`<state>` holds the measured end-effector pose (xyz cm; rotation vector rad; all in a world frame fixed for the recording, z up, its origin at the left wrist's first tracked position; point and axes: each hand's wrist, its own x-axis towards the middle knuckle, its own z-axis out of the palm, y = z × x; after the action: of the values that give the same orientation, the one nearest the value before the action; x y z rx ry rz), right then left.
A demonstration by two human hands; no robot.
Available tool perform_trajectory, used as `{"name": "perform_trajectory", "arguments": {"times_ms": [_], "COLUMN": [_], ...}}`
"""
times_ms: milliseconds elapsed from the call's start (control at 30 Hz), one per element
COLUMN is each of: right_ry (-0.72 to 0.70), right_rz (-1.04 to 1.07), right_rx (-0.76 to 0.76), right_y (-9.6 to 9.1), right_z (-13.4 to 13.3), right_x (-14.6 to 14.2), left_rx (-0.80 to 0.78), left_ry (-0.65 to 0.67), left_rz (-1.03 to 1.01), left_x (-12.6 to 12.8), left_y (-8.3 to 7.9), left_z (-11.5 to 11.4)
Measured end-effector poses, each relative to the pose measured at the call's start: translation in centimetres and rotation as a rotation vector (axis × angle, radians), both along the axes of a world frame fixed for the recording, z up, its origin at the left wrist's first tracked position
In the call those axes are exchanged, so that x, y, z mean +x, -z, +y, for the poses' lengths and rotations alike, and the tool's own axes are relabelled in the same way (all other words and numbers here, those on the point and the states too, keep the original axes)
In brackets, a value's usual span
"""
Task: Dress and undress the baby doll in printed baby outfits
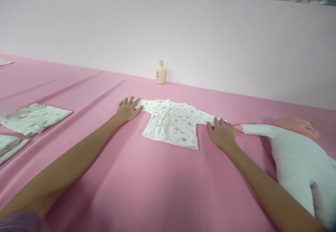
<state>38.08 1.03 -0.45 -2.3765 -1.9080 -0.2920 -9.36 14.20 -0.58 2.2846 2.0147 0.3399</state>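
Note:
A small white baby shirt (181,123) with a printed pattern lies spread on the pink cloth, its sleeves stretched to both sides and its front facing up. My left hand (127,109) rests on the end of the left sleeve, fingers spread. On the other sleeve's end lies my right hand (222,132), its fingers stretched out over the fabric. The shirt's left half is wrinkled, the right half flatter. Just right of my right hand is the hand of a baby doll (291,151) in white clothing, lying on the cloth.
A cream pump bottle (160,72) stands against the white wall (168,29) behind the shirt. Folded patterned clothes (36,118) and another folded white cloth (9,146) lie at the left. The pink cloth (162,186) covers the surface, with creases on the left.

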Motion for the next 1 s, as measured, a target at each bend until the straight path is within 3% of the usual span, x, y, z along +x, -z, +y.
{"name": "perform_trajectory", "arguments": {"times_ms": [333, 567, 700, 767, 833, 933, 1000], "right_ry": [0.029, 0.05, 0.001, -0.128, -0.242, -0.34, -0.38], "right_rz": [0.085, 0.19, 0.12, 0.093, 0.185, 0.445, 0.485], "right_rx": [-0.093, -0.196, -0.026, 0.117, 0.143, -0.041, -0.093], "right_y": [1.0, 0.2, -1.5, -3.0, -4.8, -6.7, -7.0], "right_z": [0.8, 0.0, -0.4, 0.1, 1.5, 4.9, 7.5], "right_x": [0.5, -0.2, -2.2, -4.2, -6.9, -11.0, -13.2], "left_rx": [0.021, 0.03, 0.139, 0.221, 0.257, 0.191, 0.161], "left_ry": [0.014, 0.014, 0.03, 0.101, 0.271, 0.606, 0.693], "left_rz": [0.022, -0.001, -0.042, -0.108, -0.185, -0.206, -0.176], "left_x": [-0.1, -0.1, 0.6, 1.6, 3.0, 5.2, 6.3], "left_y": [0.0, 0.0, -1.0, -2.1, -3.3, -4.3, -4.2], "left_z": [0.0, -0.2, -1.0, -2.6, -5.2, -9.7, -12.0]}}
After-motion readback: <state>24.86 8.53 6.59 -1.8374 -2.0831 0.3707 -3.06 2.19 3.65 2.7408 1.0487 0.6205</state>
